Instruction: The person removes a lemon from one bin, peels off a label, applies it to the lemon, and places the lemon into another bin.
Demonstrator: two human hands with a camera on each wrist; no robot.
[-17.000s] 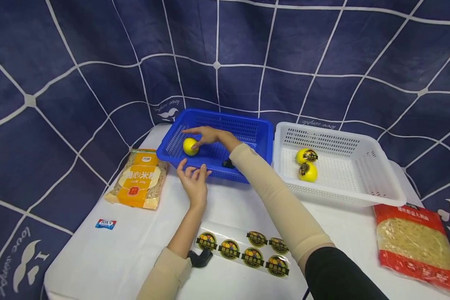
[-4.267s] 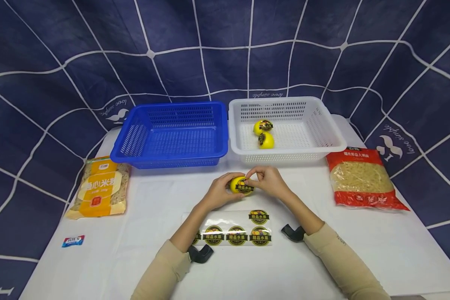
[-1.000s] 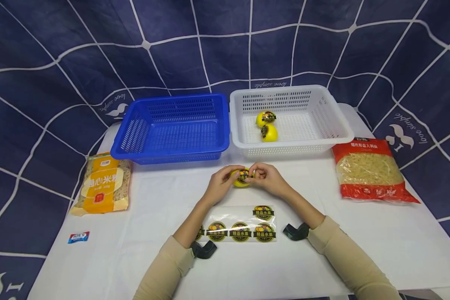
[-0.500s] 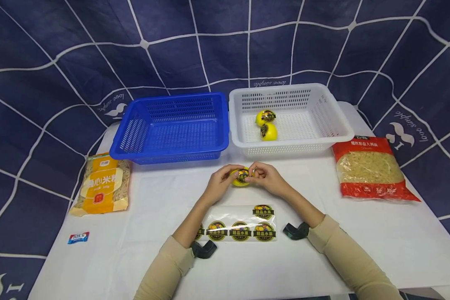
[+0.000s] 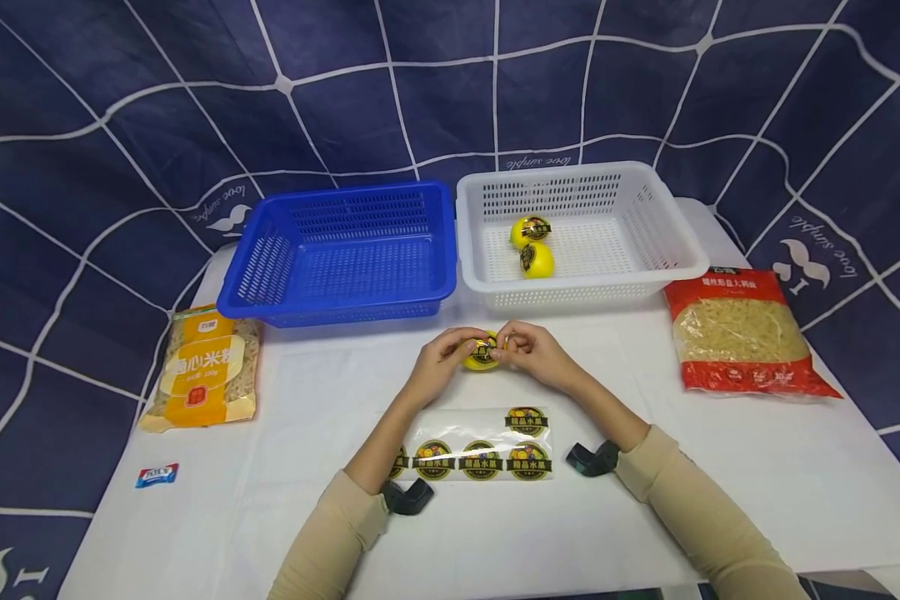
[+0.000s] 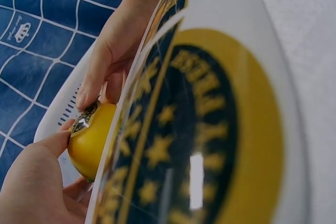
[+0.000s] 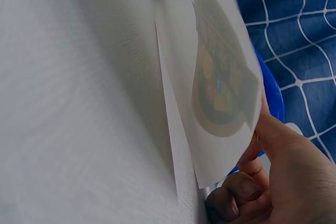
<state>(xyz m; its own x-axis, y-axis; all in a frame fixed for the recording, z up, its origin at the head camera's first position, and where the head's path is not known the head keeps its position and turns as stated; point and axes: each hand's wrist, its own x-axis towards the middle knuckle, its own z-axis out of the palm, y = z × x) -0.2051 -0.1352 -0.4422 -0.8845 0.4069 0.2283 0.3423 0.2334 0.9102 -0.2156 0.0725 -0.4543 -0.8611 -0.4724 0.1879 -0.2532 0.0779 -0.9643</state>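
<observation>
While the left hand cupped the yellow fruit at the centre of the white surface, the right hand pinched at its round black-and-gold sticker. Pressing from the label's middle outward would likely seat it smoothly. The fruit was small, glossy and round. The sticker sheet lay at 6 o'clock, the white basket at 1 o'clock.

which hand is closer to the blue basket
Left. The left hand holds the yellow ball just below the blue basket's right corner; the right hand is farther right.
</observation>
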